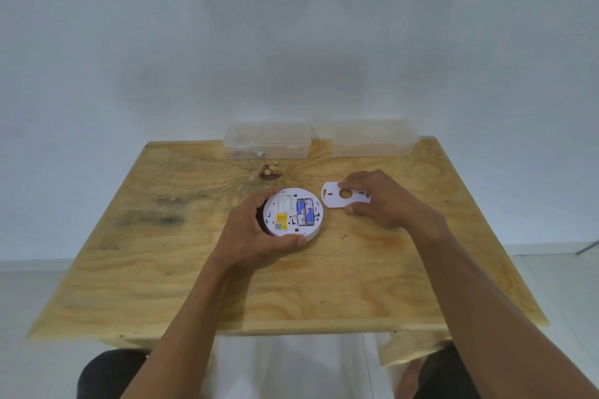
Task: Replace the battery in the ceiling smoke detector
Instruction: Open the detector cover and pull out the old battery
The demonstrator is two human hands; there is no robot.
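A round white smoke detector (289,204) lies back-side up near the middle of the wooden table (194,285). Two blue batteries (305,211) sit side by side in its open compartment, next to a yellow label. My left hand (251,235) is wrapped around the detector's left and front rim. To the right, my right hand (382,201) pinches a flat white mounting plate (337,196) with a round hole, held just above the table, apart from the detector.
Two clear plastic boxes stand at the table's far edge: the left box (267,139) has something small and pale inside, the right box (372,138) looks empty. A dark knot (270,171) marks the wood behind the detector. My knees show below the near edge.
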